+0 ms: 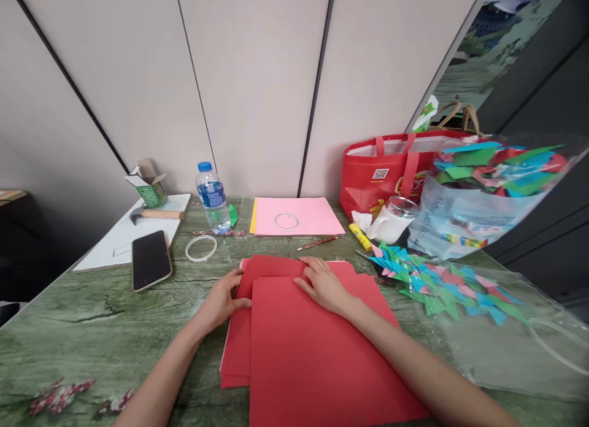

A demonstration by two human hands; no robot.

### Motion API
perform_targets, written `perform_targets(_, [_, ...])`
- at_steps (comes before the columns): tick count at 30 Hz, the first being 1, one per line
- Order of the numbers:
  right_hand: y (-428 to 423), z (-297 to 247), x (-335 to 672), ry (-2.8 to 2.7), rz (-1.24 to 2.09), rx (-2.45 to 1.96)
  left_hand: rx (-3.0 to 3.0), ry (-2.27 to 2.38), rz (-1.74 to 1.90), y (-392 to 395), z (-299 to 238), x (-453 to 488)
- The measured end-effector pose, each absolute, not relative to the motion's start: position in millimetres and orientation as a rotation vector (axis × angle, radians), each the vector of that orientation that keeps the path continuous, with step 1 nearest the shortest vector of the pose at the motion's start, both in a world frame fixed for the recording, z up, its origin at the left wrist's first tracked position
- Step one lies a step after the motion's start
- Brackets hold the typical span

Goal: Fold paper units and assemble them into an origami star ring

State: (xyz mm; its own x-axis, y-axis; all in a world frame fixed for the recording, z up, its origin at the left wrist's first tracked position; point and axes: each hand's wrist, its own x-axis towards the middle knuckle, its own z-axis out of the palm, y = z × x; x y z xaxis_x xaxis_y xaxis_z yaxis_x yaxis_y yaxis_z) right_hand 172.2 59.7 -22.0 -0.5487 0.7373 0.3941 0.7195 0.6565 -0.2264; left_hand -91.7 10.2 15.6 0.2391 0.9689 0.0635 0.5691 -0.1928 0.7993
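Several sheets of red paper (304, 347) lie stacked on the green table in front of me. My left hand (224, 300) is at the stack's upper left corner, its fingers curled on the edge of a folded red sheet. My right hand (323, 283) lies flat on the top of the stack with its fingers stretched out, pressing the fold near the far edge.
A black phone (150, 259), a white tape ring (201, 248), a water bottle (212, 198) and a hammer (155, 215) lie at the left. Pink paper (313, 216), a red pencil (317, 243), a glue stick (359, 236), a white mug (392, 221), a red bag (391, 169) and folded coloured paper pieces (442, 283) are at the right.
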Motion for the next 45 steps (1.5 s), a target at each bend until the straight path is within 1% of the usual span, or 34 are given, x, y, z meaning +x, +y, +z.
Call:
perform_targets(8, [56,-25,173,-2.408,0.070,-1.095,2.109,1.322,0.520,0,26,-96])
perform_targets(13, [57,-21,173,-2.419,0.075,-1.099,2.267,1.277,0.400,-3,23,-96])
perform_targets(23, [57,-24,175,-2.400,0.076,-1.063,2.234,1.404,0.408,0,13,-103])
perform_targets(45, [57,-21,174,-2.419,0.081,-1.094,2.249,1.414,0.456,0,12,-101])
